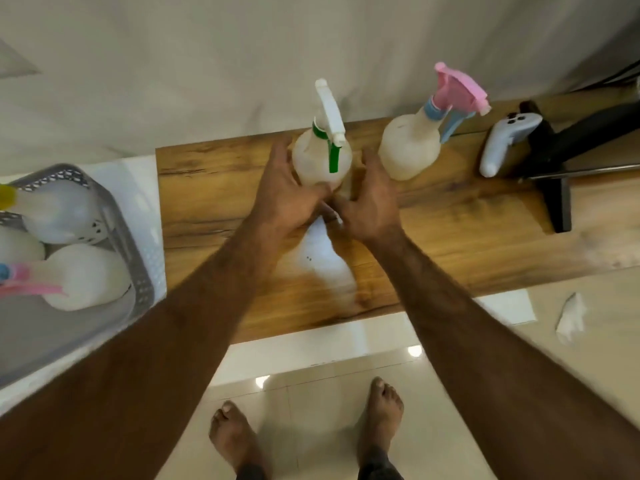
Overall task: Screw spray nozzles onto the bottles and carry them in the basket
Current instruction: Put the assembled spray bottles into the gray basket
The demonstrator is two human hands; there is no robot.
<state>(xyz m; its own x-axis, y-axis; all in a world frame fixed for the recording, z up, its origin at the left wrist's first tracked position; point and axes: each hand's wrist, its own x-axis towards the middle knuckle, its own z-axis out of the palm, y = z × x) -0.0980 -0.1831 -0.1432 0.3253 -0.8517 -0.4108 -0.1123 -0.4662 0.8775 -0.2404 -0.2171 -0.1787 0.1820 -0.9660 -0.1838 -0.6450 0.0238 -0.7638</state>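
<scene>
Green-trigger bottle point(320, 161) stands upright on the bench point(450, 220), dead ahead between our hands. Left hand point(287, 192) cups its left side, fingers spread; right hand point(369, 199) open just beside, seemingly not gripping. Basket point(138, 271) far left, so left is nearer.

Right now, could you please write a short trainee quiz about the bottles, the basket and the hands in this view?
1. True or false: the pink-nozzle bottle on the wooden table lies on its side.
2. Which bottle do the left hand and right hand flank? A pink-nozzle B green-trigger bottle
3. Fill in: the grey basket sits at the person's ____ side.

Key: 1 false; 2 B; 3 left.
</scene>
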